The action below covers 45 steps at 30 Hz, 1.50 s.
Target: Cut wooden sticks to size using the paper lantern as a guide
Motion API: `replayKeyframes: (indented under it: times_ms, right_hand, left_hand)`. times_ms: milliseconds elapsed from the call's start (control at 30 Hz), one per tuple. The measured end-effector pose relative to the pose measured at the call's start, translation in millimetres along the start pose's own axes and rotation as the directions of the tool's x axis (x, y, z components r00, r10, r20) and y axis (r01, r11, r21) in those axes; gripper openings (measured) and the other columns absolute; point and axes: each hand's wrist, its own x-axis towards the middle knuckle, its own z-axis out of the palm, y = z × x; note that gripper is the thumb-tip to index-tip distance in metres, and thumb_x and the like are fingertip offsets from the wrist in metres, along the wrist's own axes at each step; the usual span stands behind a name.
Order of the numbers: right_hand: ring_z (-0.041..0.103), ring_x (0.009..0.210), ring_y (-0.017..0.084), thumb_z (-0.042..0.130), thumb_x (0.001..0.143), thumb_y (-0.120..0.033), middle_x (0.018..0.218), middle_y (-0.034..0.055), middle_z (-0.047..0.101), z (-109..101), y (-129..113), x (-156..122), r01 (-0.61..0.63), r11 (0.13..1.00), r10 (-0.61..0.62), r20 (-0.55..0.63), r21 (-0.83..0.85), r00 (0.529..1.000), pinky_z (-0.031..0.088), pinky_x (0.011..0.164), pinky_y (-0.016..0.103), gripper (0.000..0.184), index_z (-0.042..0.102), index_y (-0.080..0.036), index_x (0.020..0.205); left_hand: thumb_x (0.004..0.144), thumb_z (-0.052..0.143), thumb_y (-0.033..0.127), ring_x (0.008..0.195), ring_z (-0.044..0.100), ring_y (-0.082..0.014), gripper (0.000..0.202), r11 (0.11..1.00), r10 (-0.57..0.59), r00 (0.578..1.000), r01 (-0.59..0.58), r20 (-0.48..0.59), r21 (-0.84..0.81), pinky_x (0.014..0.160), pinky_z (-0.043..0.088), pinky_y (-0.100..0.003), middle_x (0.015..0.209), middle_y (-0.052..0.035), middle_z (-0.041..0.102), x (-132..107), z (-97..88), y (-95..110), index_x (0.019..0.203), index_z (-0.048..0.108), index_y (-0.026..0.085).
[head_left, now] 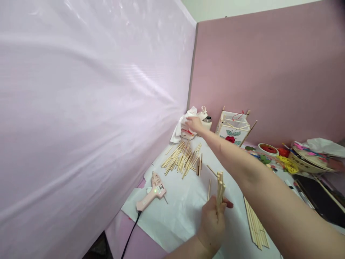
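Note:
My left hand (pixel 214 221) is closed around a bundle of short wooden sticks (pixel 220 187), held upright above the white sheet at the front. At the back, my right hand (pixel 194 125) is stretched out over a white tissue pack (pixel 188 133), its fingers closed on white tissue (pixel 178 131); the fingertips are small and partly unclear. Between the hands and the left wall lies a loose heap of wooden sticks (pixel 179 158). A pink glue gun (pixel 153 192) lies on its side left of my left hand, with a small green light showing. One stick (pixel 209 190) lies beside my left hand.
A white sheet (pixel 175 212) covers the table. Longer sticks (pixel 256 226) lie under my right forearm. A lantern-like frame (pixel 233 129) and a white bottle (pixel 207 123) stand at the back. Tape roll (pixel 268 149), yellow cord (pixel 288 164), a basket (pixel 304 162) and a black tablet-like slab (pixel 320 198) are right.

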Motion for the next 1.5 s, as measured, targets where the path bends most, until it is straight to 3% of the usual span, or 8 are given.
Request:
replayKeyframes:
  times_ms: [167,367,700,900,1167,1267,1367,1500]
  right_hand:
    - [0.064,0.105,0.021,0.053,0.083,-0.018,0.118,0.0151,0.066,-59.0,-19.5,34.7,-0.089,0.952,0.139,-0.153,0.294,0.978,0.047,0.095,0.038,0.039,0.063,-0.009,0.119]
    - [0.065,0.091,0.016,0.059,0.074,-0.014,0.103,0.0099,0.071,-109.9,-42.5,9.9,0.015,0.842,0.17,-0.292,0.539,0.941,0.051,0.088,0.032,0.031,0.068,-0.011,0.103]
    - [0.062,0.068,0.013,0.075,0.064,-0.026,0.082,0.0016,0.068,-185.1,-39.2,-131.1,-0.02,0.584,0.244,-0.152,0.811,0.958,0.052,0.065,0.03,0.029,0.068,-0.018,0.091]
    - [0.063,0.076,0.013,0.073,0.07,-0.02,0.086,-0.0007,0.067,-232.3,-49.4,-220.5,0.035,0.535,0.276,-0.214,0.844,0.937,0.052,0.07,0.031,0.022,0.068,-0.021,0.092]
    - [0.064,0.074,0.013,0.074,0.065,-0.02,0.089,-0.0004,0.069,-219.3,-34.9,-299.0,-0.101,0.371,0.455,-0.086,0.923,0.886,0.054,0.069,0.029,0.033,0.067,-0.023,0.097]
    - [0.065,0.076,0.014,0.071,0.066,-0.021,0.093,-0.0006,0.068,-203.8,-15.4,-323.9,-0.147,0.297,0.544,-0.041,0.943,0.838,0.054,0.069,0.029,0.036,0.064,-0.025,0.101]
    - [0.066,0.086,0.016,0.067,0.069,-0.023,0.104,0.0012,0.067,-188.5,5.2,-350.1,-0.206,0.242,0.638,0.004,0.948,0.77,0.055,0.074,0.03,0.037,0.06,-0.026,0.105]
    - [0.064,0.103,0.02,0.06,0.079,-0.037,0.126,0.0057,0.06,-171.7,21.0,-383.2,-0.341,0.306,0.664,0.058,0.889,0.745,0.057,0.081,0.036,0.052,0.047,-0.031,0.129]
  left_hand:
    - [0.096,0.041,0.031,0.082,0.06,-0.0167,0.027,1.0,0.012,1.0,-0.012,-0.021,-0.012,0.077,0.045,-0.029,0.091,-0.0055,0.069,0.8,0.5,-2.1,0.095,0.064,0.017]
    - [0.097,0.04,0.036,0.081,0.06,-0.0167,0.028,0.997,0.029,0.999,-0.031,-0.038,-0.068,0.074,0.045,-0.029,0.087,-0.0064,0.067,0.3,3.3,-5.4,0.095,0.06,0.016]
    - [0.083,0.059,0.054,0.051,0.044,-0.0062,0.039,0.905,-0.191,0.958,0.088,-0.213,-0.417,0.044,0.031,-0.017,0.068,0.0053,0.046,17.4,1.0,-8.8,0.095,0.047,0.019]
    - [0.078,0.07,0.043,0.042,0.026,-0.0018,0.036,0.791,-0.263,0.962,0.176,-0.066,-0.586,0.04,0.021,-0.014,0.057,0.0099,0.037,24.8,0.8,-5.1,0.086,0.045,0.018]
    - [0.072,0.077,0.045,0.041,0.023,0.0031,0.046,0.633,-0.369,0.906,0.408,0.207,-0.658,0.036,0.016,-0.012,0.075,-0.0001,0.056,16.9,17.9,7.9,0.091,0.053,0.012]
    - [0.071,0.071,0.061,0.038,0.018,0.0019,0.053,0.551,-0.348,0.893,0.441,0.285,-0.709,0.034,0.012,-0.013,0.061,0.0072,0.043,16.0,22.2,11.8,0.084,0.049,0.015]
    - [0.068,0.068,0.067,0.037,0.013,0.0011,0.056,0.626,-0.326,0.902,0.431,0.285,-0.649,0.033,0.009,-0.014,0.056,0.0105,0.032,17.3,20.0,15.3,0.079,0.046,0.017]
    - [0.063,0.081,0.045,0.036,0.016,0.0008,0.049,0.809,-0.325,0.923,0.384,0.205,-0.445,0.032,0.01,-0.014,0.054,0.0121,0.03,18.8,16.7,15.4,0.075,0.041,0.019]
